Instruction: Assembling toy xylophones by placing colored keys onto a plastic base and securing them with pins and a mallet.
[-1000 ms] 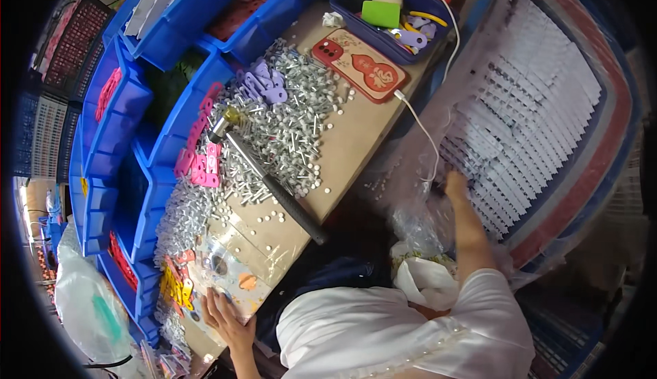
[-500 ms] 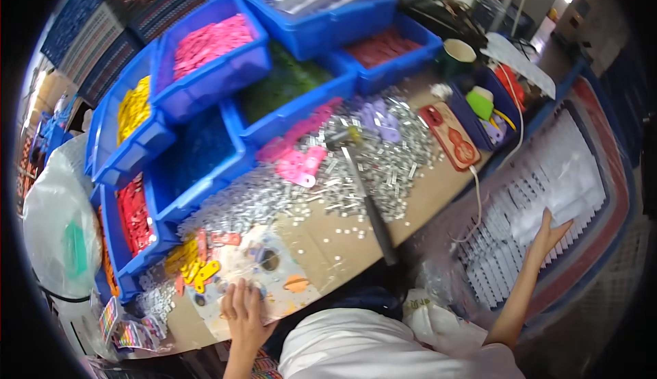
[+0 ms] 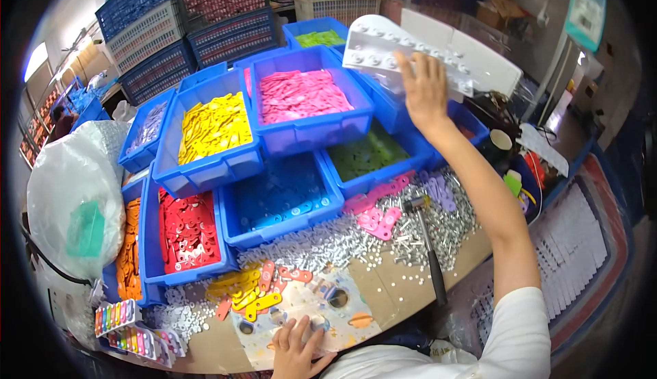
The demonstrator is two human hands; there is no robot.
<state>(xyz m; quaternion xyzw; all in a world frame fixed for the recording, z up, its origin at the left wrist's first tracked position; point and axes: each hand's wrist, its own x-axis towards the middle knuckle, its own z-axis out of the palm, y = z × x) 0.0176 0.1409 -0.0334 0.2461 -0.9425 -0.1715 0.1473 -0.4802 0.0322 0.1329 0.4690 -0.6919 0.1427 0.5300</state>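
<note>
My left hand (image 3: 298, 346) rests flat on a pale sheet with a space pattern (image 3: 352, 331), its fingers apart. Beside it lie yellow link pieces (image 3: 263, 304) and salmon-red ones (image 3: 295, 274). My right arm reaches far forward, and my right hand (image 3: 426, 91) grips a white plastic strip with rows of round studs (image 3: 376, 40), above a blue bin; its thumb is hidden. A hammer (image 3: 429, 256) with a black handle leans over a heap of small metal pins (image 3: 448, 225). Pink pieces (image 3: 378, 221) and purple pieces (image 3: 440, 191) lie near its head.
Blue bins hold yellow (image 3: 215, 129), pink (image 3: 301, 97), red (image 3: 188, 232) and blue pieces (image 3: 284, 197). White bits (image 3: 185, 314) and colourful assembled strips (image 3: 118, 316) lie at the left. A crate of white strips (image 3: 571, 256) stands right of the table, below a dark cup (image 3: 498, 145).
My right hand has swung from the crate at the right to the white strip over the bins. The view has turned, showing more of the bins and shelves. My left hand stays on the sheet.
</note>
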